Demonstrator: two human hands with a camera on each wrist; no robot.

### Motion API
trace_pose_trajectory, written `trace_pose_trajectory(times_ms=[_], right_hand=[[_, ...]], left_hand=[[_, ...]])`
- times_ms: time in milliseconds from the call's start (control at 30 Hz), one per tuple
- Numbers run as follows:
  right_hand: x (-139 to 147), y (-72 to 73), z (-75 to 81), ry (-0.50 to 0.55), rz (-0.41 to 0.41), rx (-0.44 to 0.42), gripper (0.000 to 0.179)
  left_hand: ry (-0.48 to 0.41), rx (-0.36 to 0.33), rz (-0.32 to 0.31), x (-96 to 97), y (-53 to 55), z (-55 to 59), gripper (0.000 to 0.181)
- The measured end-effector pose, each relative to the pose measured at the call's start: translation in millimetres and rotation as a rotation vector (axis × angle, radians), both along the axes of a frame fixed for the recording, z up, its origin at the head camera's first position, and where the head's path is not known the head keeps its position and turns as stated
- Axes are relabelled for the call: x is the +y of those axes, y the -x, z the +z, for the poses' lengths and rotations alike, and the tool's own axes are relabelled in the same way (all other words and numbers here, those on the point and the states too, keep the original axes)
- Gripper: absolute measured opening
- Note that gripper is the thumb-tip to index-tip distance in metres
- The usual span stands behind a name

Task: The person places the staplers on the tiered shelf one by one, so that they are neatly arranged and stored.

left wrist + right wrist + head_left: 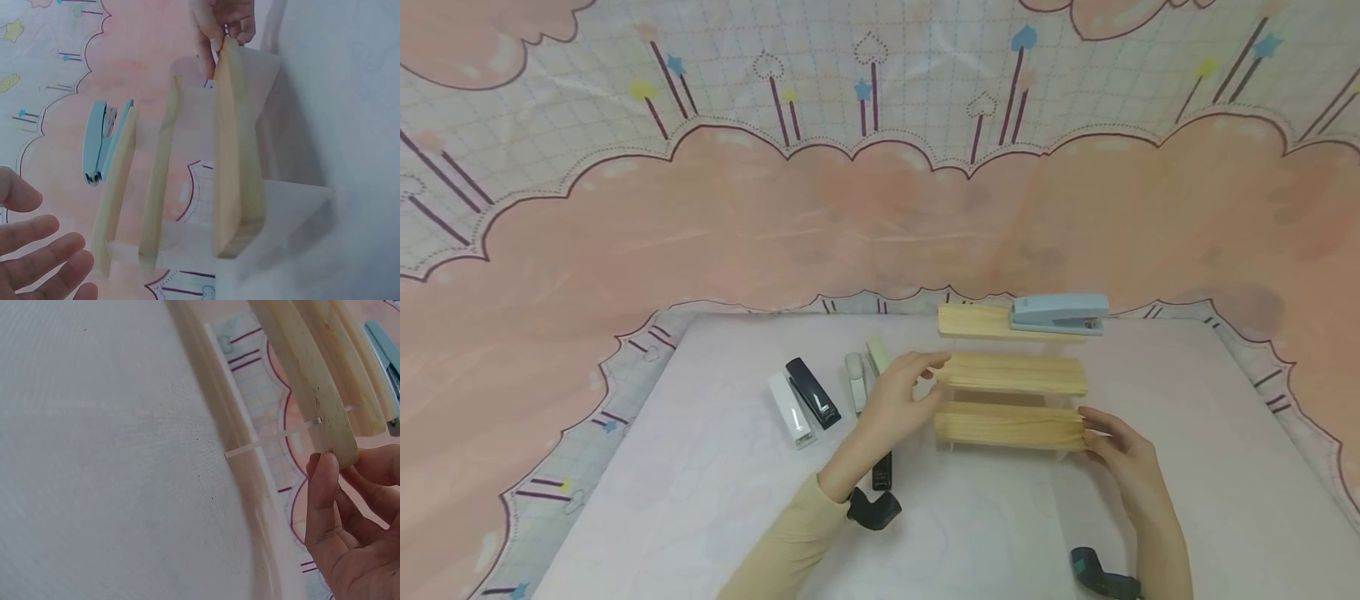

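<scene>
A three-tier wooden rack [1011, 427] with clear side supports stands on the white table. On the right part of its top board rests a light blue stapler [1058, 312], seen also in the left wrist view as a blue stapler [95, 142]. My right hand [1122, 462] pinches the right end of the lowest board; the right wrist view shows the thumb and fingers [324, 487] on either side of that board's end [340, 434]. At the rack's left end is my left hand [898, 392], its fingers [47, 256] spread and apart from the boards, holding nothing.
Left of the rack lie a white stapler [790, 410] and a black stapler [813, 393] side by side. A grey-white stapler [855, 381] and a pale green one [877, 353] lie behind my left hand. Another black item [882, 473] shows beneath the left wrist.
</scene>
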State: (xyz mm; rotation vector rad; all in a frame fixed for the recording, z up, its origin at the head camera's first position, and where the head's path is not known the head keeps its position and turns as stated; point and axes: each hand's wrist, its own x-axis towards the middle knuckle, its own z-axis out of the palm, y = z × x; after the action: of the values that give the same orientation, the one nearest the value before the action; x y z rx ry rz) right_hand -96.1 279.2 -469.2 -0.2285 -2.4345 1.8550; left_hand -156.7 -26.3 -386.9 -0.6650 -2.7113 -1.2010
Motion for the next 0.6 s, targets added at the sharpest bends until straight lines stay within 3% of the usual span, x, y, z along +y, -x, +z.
trace_pose_trajectory(times_ms=[267, 600], right_hand=[[1.0, -0.3, -0.1, -0.01, 0.003, -0.009, 0.045], [-0.1, 1.1, 0.3, -0.023, -0.01, -0.029, 0.045]], left_hand=[[-0.073, -0.042, 0.097, -22.1, -17.7, -14.5, 0.039], [-0.091, -0.048, 0.185, -40.2, -39.1, -34.2, 0.037]])
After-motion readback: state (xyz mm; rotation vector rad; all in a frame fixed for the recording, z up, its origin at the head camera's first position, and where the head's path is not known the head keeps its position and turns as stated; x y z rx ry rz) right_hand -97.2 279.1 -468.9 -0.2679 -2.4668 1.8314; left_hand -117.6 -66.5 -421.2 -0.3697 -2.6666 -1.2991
